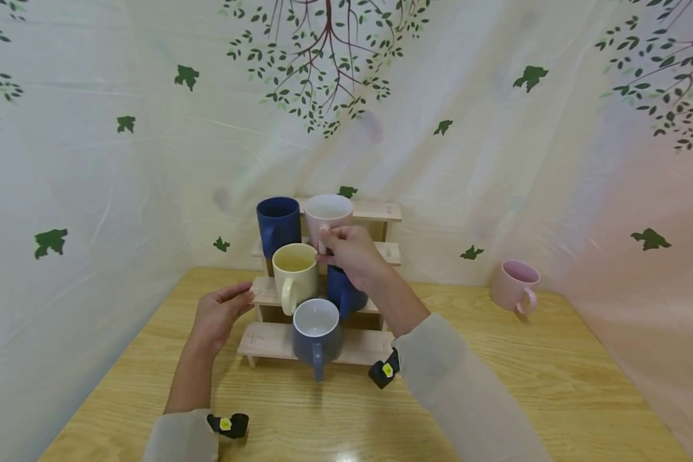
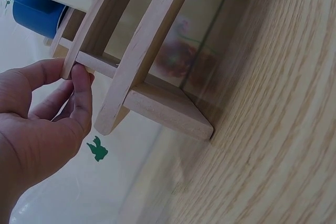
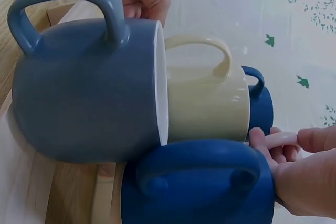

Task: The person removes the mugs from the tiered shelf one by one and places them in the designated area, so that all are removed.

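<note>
Printed fabric backdrop (image 1: 110, 192) with tree branches and green motifs encloses the wood-grain desk (image 1: 577, 372), on which we find a four-tier wooden rack (image 1: 260, 337).

Starting at the left, we see the left hand (image 1: 219, 314) clamped on the left end of the second tier, counted from the bottom: thumb and fingertips pinch the board edge. Next, we locate the upper dark blue mug (image 1: 278, 221) upright on the third tier. Below and slightly right of it, the pale yellow mug (image 1: 303, 276) stands on the second tier. Further down, the grey-blue mug (image 1: 308, 346) stands near the middle of the lowest tier, handle toward the person.

To the right of the upper dark blue mug, the pale pink mug (image 1: 326, 217) is upright at third-tier height. The right hand (image 1: 355, 253) is clamped on its handle between thumb and fingers; we cannot tell whether its base bears on the board. Partly behind that wrist, the lower dark blue mug (image 1: 341, 295) occupies the second tier.

Far right, we note the pink mug (image 1: 508, 287) upright on the desk, well apart from the rack. We judge the loading well advanced: four mugs placed, one in hand, and one off the rack.
</note>
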`<move>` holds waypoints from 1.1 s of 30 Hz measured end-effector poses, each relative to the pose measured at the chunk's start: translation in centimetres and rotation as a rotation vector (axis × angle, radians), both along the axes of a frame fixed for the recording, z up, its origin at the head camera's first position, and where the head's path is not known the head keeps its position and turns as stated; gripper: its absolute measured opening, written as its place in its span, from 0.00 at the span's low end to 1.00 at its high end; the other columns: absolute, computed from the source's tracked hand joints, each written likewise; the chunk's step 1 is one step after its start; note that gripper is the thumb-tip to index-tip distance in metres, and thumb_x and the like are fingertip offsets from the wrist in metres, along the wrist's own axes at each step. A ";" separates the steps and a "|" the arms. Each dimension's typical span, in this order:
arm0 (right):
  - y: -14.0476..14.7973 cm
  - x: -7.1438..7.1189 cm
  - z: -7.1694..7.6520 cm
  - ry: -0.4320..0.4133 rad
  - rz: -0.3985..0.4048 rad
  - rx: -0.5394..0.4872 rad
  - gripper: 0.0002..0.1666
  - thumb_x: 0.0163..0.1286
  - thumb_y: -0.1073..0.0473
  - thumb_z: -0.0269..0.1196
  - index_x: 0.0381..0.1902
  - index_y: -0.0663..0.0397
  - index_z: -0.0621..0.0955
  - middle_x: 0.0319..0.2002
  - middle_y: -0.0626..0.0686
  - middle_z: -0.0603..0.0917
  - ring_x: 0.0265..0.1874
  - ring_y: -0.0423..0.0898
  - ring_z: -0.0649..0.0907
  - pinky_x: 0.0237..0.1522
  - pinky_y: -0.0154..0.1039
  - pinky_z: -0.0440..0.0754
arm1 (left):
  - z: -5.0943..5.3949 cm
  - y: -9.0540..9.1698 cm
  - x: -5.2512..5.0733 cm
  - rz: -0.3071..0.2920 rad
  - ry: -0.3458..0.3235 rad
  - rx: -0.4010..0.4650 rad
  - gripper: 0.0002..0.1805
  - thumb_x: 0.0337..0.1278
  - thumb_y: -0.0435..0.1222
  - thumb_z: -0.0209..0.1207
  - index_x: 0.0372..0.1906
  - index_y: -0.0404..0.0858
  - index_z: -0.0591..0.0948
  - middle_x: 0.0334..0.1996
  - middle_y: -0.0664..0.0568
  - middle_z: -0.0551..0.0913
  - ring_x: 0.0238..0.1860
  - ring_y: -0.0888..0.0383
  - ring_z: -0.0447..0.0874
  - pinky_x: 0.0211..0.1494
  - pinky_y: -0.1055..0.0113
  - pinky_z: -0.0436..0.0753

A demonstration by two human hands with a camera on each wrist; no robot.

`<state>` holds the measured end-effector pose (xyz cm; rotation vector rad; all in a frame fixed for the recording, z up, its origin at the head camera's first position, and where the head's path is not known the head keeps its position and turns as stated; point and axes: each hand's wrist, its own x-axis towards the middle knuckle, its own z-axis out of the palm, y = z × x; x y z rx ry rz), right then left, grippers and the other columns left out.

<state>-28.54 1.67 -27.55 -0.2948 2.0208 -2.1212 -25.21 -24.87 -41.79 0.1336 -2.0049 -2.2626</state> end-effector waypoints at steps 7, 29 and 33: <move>-0.3 0.5 -0.2 0.023 -0.080 -0.002 0.17 0.79 0.60 0.58 0.48 0.76 0.81 0.46 0.57 0.76 0.53 0.55 0.82 0.54 0.44 0.88 | -0.1 0.1 0.0 -0.003 0.010 0.007 0.25 0.73 0.29 0.59 0.68 0.20 0.70 0.56 0.49 0.81 0.48 0.65 0.85 0.59 0.70 0.84; -0.6 0.9 -0.7 0.102 -0.141 -0.080 0.16 0.79 0.60 0.60 0.40 0.72 0.83 0.35 0.56 0.80 0.40 0.52 0.82 0.49 0.44 0.90 | -0.1 0.1 -0.2 -0.002 -0.002 0.009 0.26 0.73 0.30 0.60 0.69 0.22 0.71 0.56 0.50 0.81 0.48 0.65 0.84 0.59 0.71 0.84; -0.7 0.8 -0.6 0.116 -0.148 -0.106 0.15 0.78 0.61 0.61 0.36 0.72 0.82 0.33 0.56 0.80 0.40 0.51 0.84 0.49 0.45 0.90 | -0.1 0.0 -0.2 0.000 -0.008 0.010 0.26 0.73 0.30 0.60 0.69 0.22 0.71 0.56 0.51 0.81 0.48 0.65 0.84 0.59 0.71 0.84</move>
